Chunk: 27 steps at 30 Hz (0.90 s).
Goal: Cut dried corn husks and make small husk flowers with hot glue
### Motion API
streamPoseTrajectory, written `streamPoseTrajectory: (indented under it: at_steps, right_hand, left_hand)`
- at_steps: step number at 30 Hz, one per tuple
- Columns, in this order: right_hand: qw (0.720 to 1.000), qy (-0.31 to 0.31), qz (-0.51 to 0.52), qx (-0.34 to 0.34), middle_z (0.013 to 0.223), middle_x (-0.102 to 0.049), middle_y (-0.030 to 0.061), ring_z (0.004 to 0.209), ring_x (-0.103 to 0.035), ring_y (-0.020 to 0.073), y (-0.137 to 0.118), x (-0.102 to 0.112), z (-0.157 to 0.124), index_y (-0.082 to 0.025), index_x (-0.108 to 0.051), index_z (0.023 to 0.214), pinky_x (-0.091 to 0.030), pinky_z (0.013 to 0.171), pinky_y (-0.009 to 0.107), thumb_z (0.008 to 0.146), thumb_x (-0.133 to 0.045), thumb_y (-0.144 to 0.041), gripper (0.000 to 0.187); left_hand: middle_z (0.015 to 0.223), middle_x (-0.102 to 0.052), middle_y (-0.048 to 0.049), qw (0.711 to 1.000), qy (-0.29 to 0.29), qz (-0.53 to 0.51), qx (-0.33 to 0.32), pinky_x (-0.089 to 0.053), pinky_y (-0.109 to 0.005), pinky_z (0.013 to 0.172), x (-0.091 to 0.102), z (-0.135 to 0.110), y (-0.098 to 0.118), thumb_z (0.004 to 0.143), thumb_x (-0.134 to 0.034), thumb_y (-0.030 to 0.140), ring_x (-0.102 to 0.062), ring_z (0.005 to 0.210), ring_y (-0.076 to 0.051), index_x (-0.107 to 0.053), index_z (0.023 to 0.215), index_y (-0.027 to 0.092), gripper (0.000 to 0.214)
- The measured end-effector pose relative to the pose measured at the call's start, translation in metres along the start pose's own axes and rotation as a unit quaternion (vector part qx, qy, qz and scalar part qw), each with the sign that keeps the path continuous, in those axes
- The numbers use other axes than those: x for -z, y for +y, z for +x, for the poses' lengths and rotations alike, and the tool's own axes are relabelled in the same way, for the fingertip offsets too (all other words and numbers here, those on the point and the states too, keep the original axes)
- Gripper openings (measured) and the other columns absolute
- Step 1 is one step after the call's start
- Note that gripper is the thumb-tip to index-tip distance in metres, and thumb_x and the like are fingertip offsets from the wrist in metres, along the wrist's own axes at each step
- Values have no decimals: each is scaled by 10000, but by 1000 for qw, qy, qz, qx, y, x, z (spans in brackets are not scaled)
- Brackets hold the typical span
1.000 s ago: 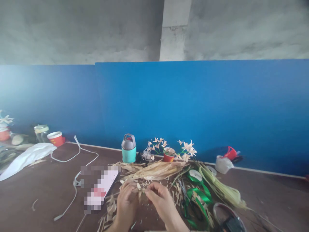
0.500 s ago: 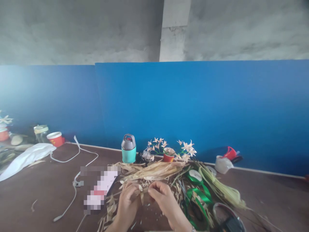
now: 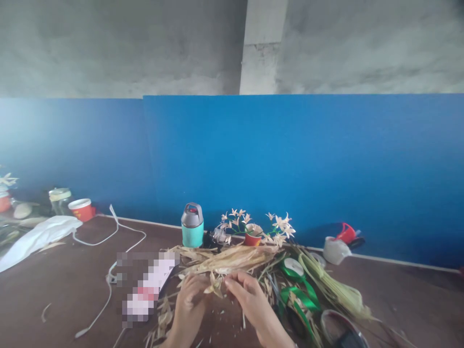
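A small pale husk flower (image 3: 215, 285) with pointed petals stands between my two hands above the table. My left hand (image 3: 191, 296) is closed, its fingers pinching the flower from the left side. Just right of the petals, my right hand (image 3: 247, 293) has thumb and forefinger pressed together; whether anything lies between them is too small to make out. Behind both hands lies a heap of dry corn husks (image 3: 232, 258). Husk scraps (image 3: 166, 314) are strewn around the wrists.
A teal flask (image 3: 192, 235) and a red pot (image 3: 253, 239) with finished husk flowers stand at the back. Green ribbon (image 3: 300, 298), a bundle of pale green stalks (image 3: 333, 285) and a clear ring-shaped roll (image 3: 340, 326) lie right. A white cable (image 3: 108, 290) runs along the left.
The flower has turned, and its petals now show spread open between the hands. My right fingertips have shifted slightly to the right, just off the petals.
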State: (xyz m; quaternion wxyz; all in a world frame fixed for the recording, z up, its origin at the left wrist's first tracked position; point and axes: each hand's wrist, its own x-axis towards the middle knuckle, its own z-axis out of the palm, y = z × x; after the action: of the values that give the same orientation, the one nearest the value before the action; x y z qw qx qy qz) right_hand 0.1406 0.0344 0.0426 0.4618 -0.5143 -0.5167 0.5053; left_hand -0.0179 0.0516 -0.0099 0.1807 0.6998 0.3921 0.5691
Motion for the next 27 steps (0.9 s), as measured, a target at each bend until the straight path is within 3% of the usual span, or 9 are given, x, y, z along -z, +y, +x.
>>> streamPoseTrajectory:
  at_steps: [3, 7, 13, 17, 23, 27]
  right_hand:
    - [1000, -10, 10, 9, 572, -506, -26, 567, -390, 105, -4, 1, -3, -149, -630, 660, -302, 529, 209, 721, -593, -400, 261]
    - [999, -8, 24, -31, 496, -455, -46, 504, -343, 87, -2, -3, -4, -149, -606, 584, -259, 493, 209, 661, -645, -403, 268]
    - [999, 8, 23, -38, 501, -498, -24, 508, -385, 94, 2, -4, -1, -149, -607, 543, -275, 495, 213, 708, -591, -392, 294]
    - [1000, 0, -9, -21, 474, -441, -50, 479, -324, 77, 2, -2, 0, -146, -580, 551, -249, 471, 208, 711, -589, -352, 262]
    - [999, -13, -44, 7, 548, -532, -36, 528, -422, 98, 3, -4, -2, -152, -627, 661, -318, 511, 205, 669, -599, -254, 106]
    - [996, 6, -88, 27, 520, -521, -32, 511, -422, 99, 8, -4, 1, -149, -598, 587, -324, 499, 205, 652, -583, -204, 86]
  left_hand:
    - [702, -678, -39, 1000, -29, 3, 3, -488, -321, 657, 0, 0, -1, 744, -593, 203, -601, 701, -202, -672, 639, 208, 131]
    - [699, -672, -34, 999, -35, -10, 6, -476, -319, 666, -2, 0, 2, 720, -607, 197, -596, 698, -200, -651, 612, 201, 117]
    - [663, -645, -16, 996, -67, -13, 58, -466, -304, 652, -8, -2, 10, 672, -547, 104, -589, 682, -197, -631, 624, 197, 134]
    - [694, -669, -31, 997, -66, 25, 3, -449, -333, 697, -7, -3, 4, 683, -555, 123, -585, 714, -208, -621, 622, 200, 119]
    - [542, -600, 0, 989, -68, 114, -57, -413, -306, 613, -7, -6, -2, 684, -572, 176, -547, 589, -180, -563, 562, 198, 125]
    - [550, -592, 1, 984, -81, 142, -69, -417, -309, 634, -8, -8, 0, 729, -562, 188, -554, 608, -178, -569, 584, 199, 145]
